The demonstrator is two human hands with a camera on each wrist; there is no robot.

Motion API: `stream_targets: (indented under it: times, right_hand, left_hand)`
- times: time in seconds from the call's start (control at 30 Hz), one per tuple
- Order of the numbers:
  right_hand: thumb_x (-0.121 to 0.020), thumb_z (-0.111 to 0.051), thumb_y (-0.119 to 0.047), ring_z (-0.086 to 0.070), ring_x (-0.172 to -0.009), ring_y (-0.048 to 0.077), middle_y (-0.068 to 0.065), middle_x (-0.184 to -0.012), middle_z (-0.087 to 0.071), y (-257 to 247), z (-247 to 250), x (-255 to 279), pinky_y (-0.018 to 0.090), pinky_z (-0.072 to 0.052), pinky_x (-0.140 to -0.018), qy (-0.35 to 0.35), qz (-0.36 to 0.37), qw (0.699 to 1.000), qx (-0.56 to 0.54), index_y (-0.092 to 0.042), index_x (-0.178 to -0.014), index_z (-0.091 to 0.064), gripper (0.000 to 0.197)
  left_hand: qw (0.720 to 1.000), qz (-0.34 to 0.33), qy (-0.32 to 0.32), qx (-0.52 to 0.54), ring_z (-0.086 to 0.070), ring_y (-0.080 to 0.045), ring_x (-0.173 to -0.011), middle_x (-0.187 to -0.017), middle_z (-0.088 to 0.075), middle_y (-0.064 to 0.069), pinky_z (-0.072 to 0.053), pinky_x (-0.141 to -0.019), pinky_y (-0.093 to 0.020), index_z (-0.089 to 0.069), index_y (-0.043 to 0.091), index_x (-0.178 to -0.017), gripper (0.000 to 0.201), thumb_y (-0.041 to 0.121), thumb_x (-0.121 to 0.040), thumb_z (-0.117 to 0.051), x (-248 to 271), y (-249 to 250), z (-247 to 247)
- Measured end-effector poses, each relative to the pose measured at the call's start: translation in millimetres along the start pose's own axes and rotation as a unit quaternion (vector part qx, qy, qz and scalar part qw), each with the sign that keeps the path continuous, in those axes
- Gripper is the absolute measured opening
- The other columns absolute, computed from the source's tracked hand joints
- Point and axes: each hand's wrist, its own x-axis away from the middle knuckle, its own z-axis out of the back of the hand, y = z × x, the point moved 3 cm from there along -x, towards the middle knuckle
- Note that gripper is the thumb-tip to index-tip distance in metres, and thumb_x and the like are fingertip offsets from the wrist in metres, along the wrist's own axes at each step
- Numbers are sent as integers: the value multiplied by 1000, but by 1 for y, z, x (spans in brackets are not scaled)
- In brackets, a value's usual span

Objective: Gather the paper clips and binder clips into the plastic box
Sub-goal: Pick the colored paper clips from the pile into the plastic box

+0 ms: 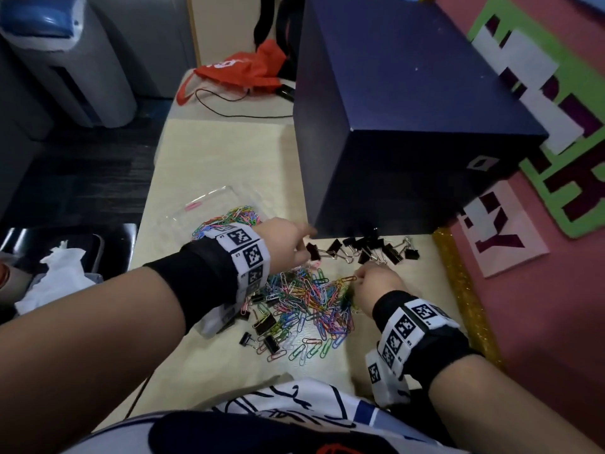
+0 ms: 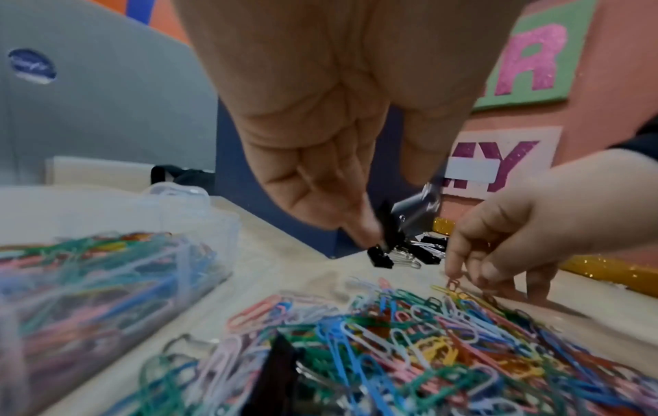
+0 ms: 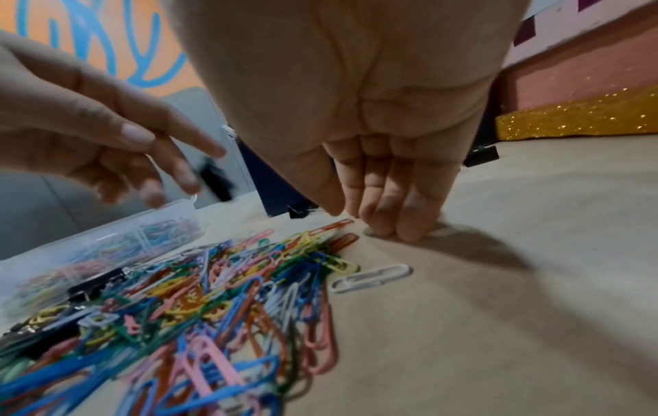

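Observation:
A loose heap of coloured paper clips [image 1: 314, 303] lies mid-table, with a few black binder clips [image 1: 265, 322] mixed in at its left. More binder clips [image 1: 370, 250] sit in a row by the blue box. The clear plastic box [image 1: 209, 198], left of the heap, holds paper clips. My left hand [image 1: 306, 247] is at the row's left end; in the left wrist view it [image 2: 391, 214] pinches a blurred black binder clip [image 2: 388, 228] just above the table. My right hand [image 1: 358, 275] points down at the heap's far right edge and pinches an orange paper clip [image 3: 334, 225].
A large dark blue box [image 1: 409, 126] stands directly behind the binder clips. A gold glitter strip [image 1: 458, 290] and pink wall bound the table on the right. A red bag [image 1: 242, 70] and a cable lie at the far end. A single white paper clip [image 3: 374, 277] lies apart from the heap.

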Motion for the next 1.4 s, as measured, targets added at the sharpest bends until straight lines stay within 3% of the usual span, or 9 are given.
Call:
stream_targets:
  times: [0.07, 0.17, 0.33, 0.43, 0.57, 0.7, 0.9, 1.13, 1.4]
  right_hand:
    - [-90, -54, -16, -54, -115, 25, 12, -132, -49, 0, -1, 4, 32, -47, -96, 0, 9, 1000, -7, -11, -130, -48, 41]
    - [-87, -52, -6, -56, -108, 25, 11, -133, -40, -4, -6, 11, 31, -48, -94, 1, 45, 999, -3, -14, -129, -47, 43]
    - [-85, -52, -4, -54, -115, 28, 9, -135, -38, -22, -7, 22, 37, -47, -97, -12, 94, 995, 35, -15, -132, -45, 49]
    - [-87, -55, -10, -51, -114, 25, 5, -129, -43, -39, 1, 29, 32, -45, -95, 35, 178, 983, 25, -19, -124, -50, 39]
    - [-88, -57, -23, -55, -105, 21, 0, -114, -53, -72, -3, 49, 31, -46, -91, 1, 346, 936, 67, -25, -109, -59, 21]
    - [-89, -55, -41, -55, -106, 26, 2, -113, -56, -92, -19, 62, 36, -47, -87, -11, 415, 893, 176, -23, -112, -56, 30]
    - [-87, -56, -50, -54, -107, 28, 3, -114, -52, -102, -35, 72, 40, -44, -88, -33, 483, 834, 265, -29, -128, -51, 46]
    - [-92, -52, -40, -51, -109, 32, 8, -116, -50, -101, -38, 73, 40, -44, -86, -17, 465, 851, 244, -19, -124, -53, 39]
    - [-91, -48, -26, -49, -110, 30, 8, -113, -50, -95, -36, 68, 40, -41, -89, 22, 456, 867, 200, -15, -119, -54, 31]
  left_hand:
    - [1000, 1, -31, -2, -61, -15, -103, -117, -65, 8, -49, -92, -30, -37, 27, -141, 48, 31, -95, -50, -1, 0, -8]
    - [992, 20, -77, -99, -59, -18, -104, -117, -61, 2, -51, -89, -32, -51, 26, -128, 35, 27, -93, -51, 4, -10, -20]
    - [965, 80, -158, -192, -63, -22, -85, -89, -63, -3, -53, -70, -30, -65, 13, -99, 22, 30, -87, -59, 18, -33, -23]
    - [956, 91, -196, -197, -61, -22, -80, -82, -61, -2, -52, -70, -32, -67, 12, -96, 21, 29, -85, -62, 29, -38, -31]
    - [979, 134, -105, -114, -60, -25, -85, -93, -63, -5, -54, -73, -34, -54, 16, -107, 21, 17, -86, -57, 36, -53, -33]
    - [983, 153, -62, -80, -61, -26, -102, -113, -63, -6, -53, -81, -35, -50, 26, -126, 39, 12, -89, -49, 36, -63, -40]
    - [987, 143, -11, -77, -59, -28, -96, -108, -59, -8, -53, -82, -39, -57, 18, -108, 21, 25, -88, -51, 41, -63, -43]
    - [993, 95, -39, -66, -59, -28, -101, -108, -55, -5, -52, -82, -40, -53, 31, -122, 35, 22, -87, -51, 39, -55, -45]
    - [989, 91, -16, -112, -58, -27, -104, -112, -55, -5, -48, -77, -35, -51, 21, -118, 36, 39, -87, -55, 34, -49, -41]
